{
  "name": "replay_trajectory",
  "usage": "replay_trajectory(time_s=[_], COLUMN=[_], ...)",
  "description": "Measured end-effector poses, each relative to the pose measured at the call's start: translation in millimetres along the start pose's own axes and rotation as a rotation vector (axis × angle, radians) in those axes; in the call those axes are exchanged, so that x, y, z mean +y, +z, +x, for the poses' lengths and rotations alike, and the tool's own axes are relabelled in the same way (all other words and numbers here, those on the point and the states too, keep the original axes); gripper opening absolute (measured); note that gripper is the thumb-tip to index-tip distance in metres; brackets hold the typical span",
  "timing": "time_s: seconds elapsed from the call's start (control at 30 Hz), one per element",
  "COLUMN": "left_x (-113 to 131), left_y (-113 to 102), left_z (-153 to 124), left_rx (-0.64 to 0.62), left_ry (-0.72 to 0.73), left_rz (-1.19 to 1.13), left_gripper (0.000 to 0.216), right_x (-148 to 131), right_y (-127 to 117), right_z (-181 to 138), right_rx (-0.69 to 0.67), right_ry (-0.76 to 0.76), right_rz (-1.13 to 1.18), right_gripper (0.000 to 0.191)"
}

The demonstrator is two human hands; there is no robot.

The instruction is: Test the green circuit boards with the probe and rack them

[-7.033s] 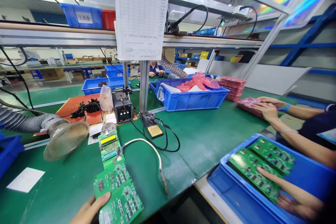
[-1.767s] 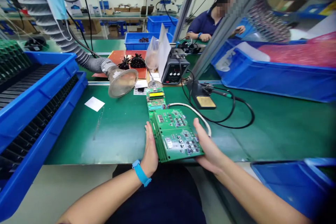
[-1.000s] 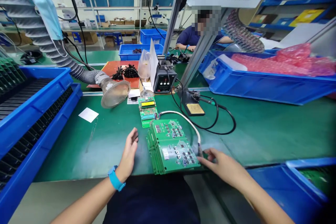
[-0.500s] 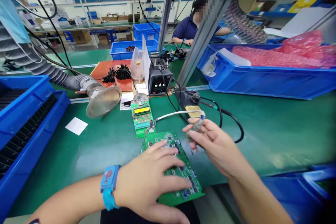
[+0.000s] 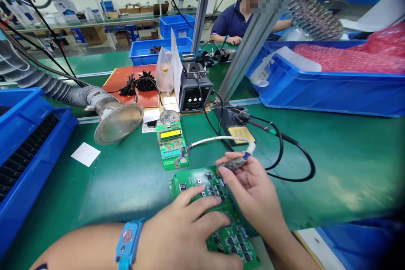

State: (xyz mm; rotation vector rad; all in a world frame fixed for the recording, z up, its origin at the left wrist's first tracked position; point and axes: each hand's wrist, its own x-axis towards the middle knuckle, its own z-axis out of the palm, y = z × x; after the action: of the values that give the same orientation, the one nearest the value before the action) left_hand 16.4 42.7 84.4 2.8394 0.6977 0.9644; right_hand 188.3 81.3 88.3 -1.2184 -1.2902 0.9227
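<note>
Right hand (image 5: 253,187) grips probe (image 5: 234,163) — left hand (image 5: 186,232) spread on circuit board (image 5: 234,211)

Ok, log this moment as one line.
left hand: spread on circuit board | right hand: holding grey cable end | tip: by board's far-right corner

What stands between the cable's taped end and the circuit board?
Nothing visible: the right hand holds the taped end at the board's far edge, though contact is unclear. The left hand covers other parts of the board.
</note>
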Motion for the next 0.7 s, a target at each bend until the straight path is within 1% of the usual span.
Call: replay_trajectory(time_s=[0.07, 0.13, 0.23, 0.43, 0.53, 0.63, 0.7], left_x=[-1, -1, -2, -5, -6, -7, -7], left_y=[-2, -3, -3, -1, 0, -2, -7], left_z=[3, 5, 4, -3, -6, -7, -5], left_rx=[0.025, 0.025, 0.031, -0.061, -0.119, -0.123, -0.139], left_ry=[0.007, 0.014, 0.016, 0.051, 0.073, 0.055, 0.042], left_rz=[0.017, 0.025, 0.028, 0.015, -0.013, -0.045, -0.072], left_gripper=[0.015, 0.017, 0.017, 0.016, 0.017, 0.016, 0.02], right_x=[0, -1, -3, -8, -8, -6, -6], right_y=[0, 0, 2, 9, 10, 9, 8], right_z=[0, -1, -3, -3, -3, -4, -5], right_rx=[-0.005, -0.01, 0.02, 0.109, 0.125, 0.118, 0.094], right_ry=[-0.025, -0.048, -0.07, -0.103, -0.081, -0.072, -0.071], right_rz=[-0.069, -0.156, -0.265, -0.399, -0.415, -0.368, -0.323], right_gripper=[0.022, 0.02, 0.015, 0.006, 0.006, 0.008, 0.009])
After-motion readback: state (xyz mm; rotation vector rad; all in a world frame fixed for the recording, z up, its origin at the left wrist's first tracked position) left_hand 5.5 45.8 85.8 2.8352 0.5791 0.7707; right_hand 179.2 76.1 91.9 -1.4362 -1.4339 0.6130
